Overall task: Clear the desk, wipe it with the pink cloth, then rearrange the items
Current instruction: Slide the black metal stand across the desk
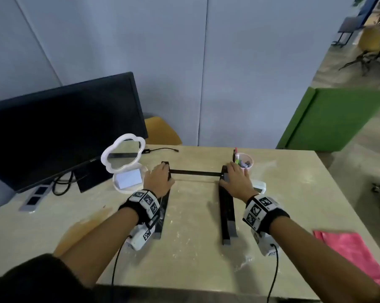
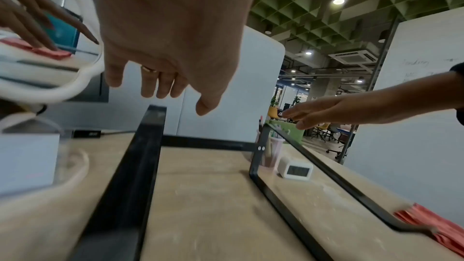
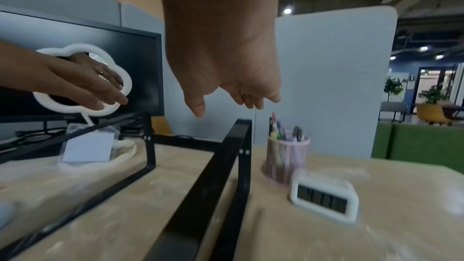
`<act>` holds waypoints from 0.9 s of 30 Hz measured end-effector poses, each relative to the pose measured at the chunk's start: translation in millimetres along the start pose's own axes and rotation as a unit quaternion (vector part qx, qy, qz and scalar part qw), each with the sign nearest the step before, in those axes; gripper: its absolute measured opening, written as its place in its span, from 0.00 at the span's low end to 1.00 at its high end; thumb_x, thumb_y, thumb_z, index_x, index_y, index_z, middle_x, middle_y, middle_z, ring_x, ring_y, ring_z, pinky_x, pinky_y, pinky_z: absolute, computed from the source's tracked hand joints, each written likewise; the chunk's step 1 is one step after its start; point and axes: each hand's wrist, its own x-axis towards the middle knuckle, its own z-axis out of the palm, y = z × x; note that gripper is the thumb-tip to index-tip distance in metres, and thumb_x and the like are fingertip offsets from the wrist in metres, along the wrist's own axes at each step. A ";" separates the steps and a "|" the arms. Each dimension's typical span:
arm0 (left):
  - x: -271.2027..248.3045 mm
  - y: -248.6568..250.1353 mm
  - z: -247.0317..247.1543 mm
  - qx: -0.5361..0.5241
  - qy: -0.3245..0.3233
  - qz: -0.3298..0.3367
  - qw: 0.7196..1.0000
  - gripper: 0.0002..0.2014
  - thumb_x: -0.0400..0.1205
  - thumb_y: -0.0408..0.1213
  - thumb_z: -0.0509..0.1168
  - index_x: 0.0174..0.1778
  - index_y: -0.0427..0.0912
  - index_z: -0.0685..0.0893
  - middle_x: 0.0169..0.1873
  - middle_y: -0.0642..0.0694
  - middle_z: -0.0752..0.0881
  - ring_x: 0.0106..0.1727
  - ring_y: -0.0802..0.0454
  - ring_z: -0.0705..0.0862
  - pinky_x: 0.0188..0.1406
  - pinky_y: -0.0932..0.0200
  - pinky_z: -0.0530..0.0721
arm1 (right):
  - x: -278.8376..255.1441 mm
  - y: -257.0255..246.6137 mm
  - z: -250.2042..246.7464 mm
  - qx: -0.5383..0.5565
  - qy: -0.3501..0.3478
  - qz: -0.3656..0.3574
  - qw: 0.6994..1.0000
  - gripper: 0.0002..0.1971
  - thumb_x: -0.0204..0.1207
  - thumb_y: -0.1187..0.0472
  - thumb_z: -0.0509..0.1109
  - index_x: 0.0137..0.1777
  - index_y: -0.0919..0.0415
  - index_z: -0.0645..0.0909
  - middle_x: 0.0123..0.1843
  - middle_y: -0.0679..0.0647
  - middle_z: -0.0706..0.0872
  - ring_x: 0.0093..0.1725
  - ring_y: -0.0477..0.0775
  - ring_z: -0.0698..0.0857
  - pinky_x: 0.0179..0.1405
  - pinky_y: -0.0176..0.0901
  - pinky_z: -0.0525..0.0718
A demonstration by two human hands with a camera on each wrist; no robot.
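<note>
From the head view we count two hands and one black stand (image 1: 225, 200) with two side rails and one crossbar, standing mid-desk (image 1: 195, 259). Our left hand (image 1: 157, 179) sits over the far end of the left rail, our right hand (image 1: 236, 178) over the right rail's far end. We can't tell from up here whether either one touches. One pink cloth (image 1: 355, 248) lies flat at the desk's near right edge. One cloud-shaped mirror (image 1: 123, 153), one black monitor (image 1: 64, 127), one pink pen cup (image 1: 245, 162). Pale, dusty desktop, grey partitions behind, one green panel (image 1: 328, 121) to the right.

Left wrist view now: fingers (image 2: 160, 84) loosely extended above the rail, apart from it, holding nothing. One small white clock (image 2: 296, 170) just beside the cup, and a green grid ceiling overhead.

Right wrist view: the right hand's fingers (image 3: 251, 98) hang relaxed above the right rail, gripping nothing.
</note>
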 end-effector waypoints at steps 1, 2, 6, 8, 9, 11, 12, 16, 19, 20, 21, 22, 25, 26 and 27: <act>-6.9 0.0 7.2 0.001 -0.014 -0.020 1.000 0.27 0.83 0.45 0.56 0.77 0.38 0.64 0.78 0.43 0.66 0.76 0.45 0.68 0.68 0.45 0.71 | -7.3 0.8 8.2 0.004 -0.010 0.013 1.000 0.32 0.78 0.51 0.62 0.77 0.65 0.59 0.81 0.59 0.58 0.81 0.62 0.57 0.79 0.58 0.52; -10.9 -1.8 15.7 -0.014 -0.011 -0.033 0.999 0.29 0.82 0.44 0.57 0.79 0.39 0.61 0.79 0.45 0.64 0.76 0.46 0.68 0.67 0.45 0.71 | -13.0 2.5 15.3 0.015 -0.016 0.020 1.000 0.33 0.78 0.51 0.63 0.78 0.65 0.57 0.82 0.59 0.56 0.82 0.62 0.54 0.80 0.58 0.50; -30.6 -9.9 55.1 -0.029 0.008 -0.051 0.998 0.31 0.78 0.42 0.59 0.78 0.43 0.61 0.79 0.46 0.64 0.72 0.45 0.72 0.61 0.46 0.75 | -36.3 12.7 51.5 0.027 -0.042 0.052 0.997 0.39 0.79 0.51 0.63 0.82 0.66 0.46 0.83 0.60 0.52 0.82 0.61 0.52 0.82 0.59 0.51; -34.3 -11.5 64.3 -0.025 0.012 -0.052 0.998 0.34 0.78 0.42 0.60 0.81 0.44 0.56 0.81 0.45 0.59 0.76 0.45 0.68 0.62 0.46 0.76 | -41.7 15.1 58.8 0.067 -0.036 0.066 0.995 0.39 0.79 0.53 0.62 0.82 0.66 0.44 0.83 0.61 0.51 0.82 0.61 0.53 0.81 0.57 0.54; -36.1 -12.8 69.0 -0.030 0.007 -0.054 0.998 0.36 0.79 0.41 0.59 0.82 0.44 0.53 0.82 0.44 0.58 0.78 0.45 0.66 0.63 0.46 0.76 | -44.2 16.9 63.8 0.091 -0.034 0.073 0.993 0.39 0.80 0.53 0.63 0.82 0.67 0.44 0.83 0.61 0.52 0.82 0.62 0.55 0.80 0.57 0.56; -39.7 -12.8 74.7 -0.039 0.009 -0.064 0.997 0.36 0.80 0.40 0.59 0.83 0.41 0.50 0.82 0.42 0.57 0.79 0.44 0.64 0.65 0.47 0.77 | -47.9 17.6 70.3 0.138 -0.023 0.090 0.986 0.39 0.79 0.54 0.64 0.81 0.67 0.45 0.81 0.64 0.58 0.79 0.65 0.61 0.77 0.57 0.64; -41.3 -11.8 75.1 -0.053 0.017 -0.074 0.996 0.36 0.80 0.39 0.59 0.83 0.38 0.51 0.81 0.40 0.58 0.79 0.43 0.65 0.66 0.46 0.78 | -49.5 16.6 71.6 0.161 -0.020 0.099 0.982 0.39 0.79 0.54 0.64 0.81 0.66 0.45 0.79 0.65 0.61 0.77 0.66 0.65 0.74 0.58 0.68; -47.2 -6.1 75.1 -0.129 0.052 -0.113 0.984 0.30 0.81 0.32 0.62 0.78 0.30 0.60 0.70 0.34 0.71 0.65 0.35 0.77 0.59 0.43 0.82 | -55.0 14.1 78.8 0.219 -0.018 0.102 0.970 0.37 0.80 0.57 0.62 0.82 0.62 0.44 0.77 0.64 0.64 0.72 0.66 0.72 0.66 0.57 0.76; -46.8 -9.1 80.4 -0.157 0.062 -0.129 0.977 0.27 0.82 0.30 0.60 0.77 0.30 0.61 0.63 0.34 0.75 0.58 0.36 0.80 0.55 0.43 0.84 | -59.3 10.5 83.8 0.234 -0.001 0.117 0.965 0.33 0.81 0.58 0.59 0.81 0.60 0.47 0.73 0.63 0.73 0.63 0.66 0.80 0.51 0.52 0.80; -46.4 -11.1 83.1 -0.169 0.067 -0.130 0.975 0.26 0.83 0.30 0.59 0.77 0.30 0.61 0.61 0.34 0.75 0.57 0.36 0.81 0.54 0.43 0.84 | -60.3 8.7 85.2 0.229 0.005 0.127 0.965 0.31 0.82 0.57 0.58 0.80 0.60 0.49 0.67 0.63 0.78 0.57 0.66 0.83 0.45 0.50 0.79; -46.1 -13.3 86.5 -0.186 0.071 -0.131 0.971 0.24 0.84 0.30 0.57 0.76 0.30 0.62 0.60 0.34 0.76 0.54 0.36 0.82 0.52 0.43 0.84 | -61.2 6.8 86.5 0.219 0.011 0.138 0.966 0.29 0.82 0.57 0.57 0.80 0.59 0.50 0.61 0.64 0.82 0.52 0.66 0.84 0.40 0.49 0.78; -46.2 -15.5 89.6 -0.202 0.072 -0.132 0.968 0.22 0.84 0.31 0.56 0.75 0.32 0.63 0.59 0.35 0.77 0.51 0.36 0.83 0.50 0.42 0.85 | -62.0 4.4 87.9 0.209 0.018 0.148 0.966 0.28 0.83 0.56 0.56 0.79 0.59 0.52 0.56 0.63 0.84 0.48 0.66 0.85 0.38 0.49 0.79; -49.1 -17.1 93.3 -0.228 0.079 -0.127 0.962 0.21 0.86 0.34 0.54 0.74 0.35 0.63 0.58 0.37 0.77 0.46 0.38 0.84 0.47 0.41 0.86 | -64.0 1.0 92.4 0.193 0.038 0.159 0.967 0.25 0.83 0.56 0.56 0.77 0.61 0.56 0.50 0.63 0.85 0.44 0.67 0.85 0.34 0.47 0.77; -50.6 -16.5 93.5 -0.233 0.083 -0.125 0.961 0.21 0.86 0.34 0.54 0.75 0.34 0.63 0.59 0.37 0.77 0.48 0.37 0.84 0.48 0.41 0.86 | -64.2 1.0 93.7 0.192 0.040 0.160 0.967 0.24 0.83 0.56 0.56 0.76 0.61 0.57 0.50 0.64 0.85 0.44 0.67 0.85 0.33 0.47 0.76; -52.0 -15.1 92.7 -0.238 0.086 -0.123 0.960 0.22 0.86 0.34 0.54 0.76 0.33 0.62 0.59 0.37 0.77 0.49 0.37 0.84 0.49 0.41 0.85 | -63.8 1.1 94.1 0.194 0.041 0.161 0.967 0.23 0.83 0.56 0.56 0.75 0.61 0.58 0.50 0.64 0.85 0.44 0.68 0.85 0.33 0.47 0.75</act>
